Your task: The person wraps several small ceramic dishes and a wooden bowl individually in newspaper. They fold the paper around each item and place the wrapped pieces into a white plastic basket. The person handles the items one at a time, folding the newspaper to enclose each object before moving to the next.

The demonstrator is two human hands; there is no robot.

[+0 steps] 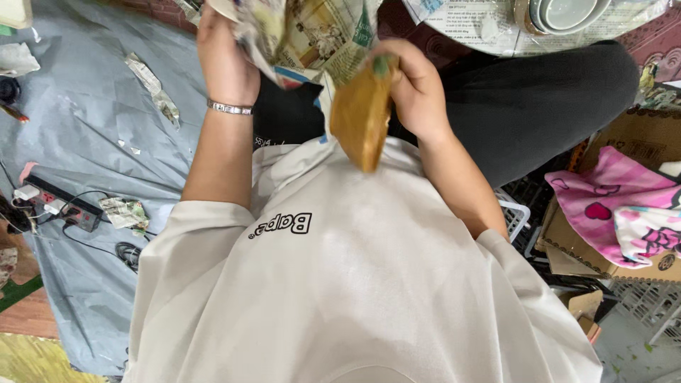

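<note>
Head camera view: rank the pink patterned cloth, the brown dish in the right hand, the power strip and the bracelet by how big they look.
1. Pink patterned cloth, partly cut off by the frame edge.
2. Brown dish, though it is nearer the camera, so its true size is unsure.
3. Power strip.
4. Bracelet.

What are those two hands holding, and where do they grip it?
Right hand grips a brown dish by its upper rim; left hand clutches crumpled newspaper.

— Any packages on the floor?

— A brown corrugated cardboard box (642, 138) stands at the floor's right edge, with a black barcode label (636, 150) on its upper flap and a round dark stamp (665, 262) low on its front wall.

— Anything over it?

— A pink patterned cloth (624, 206) drapes across its top.

— Any screens or signs?

— None show.
</note>
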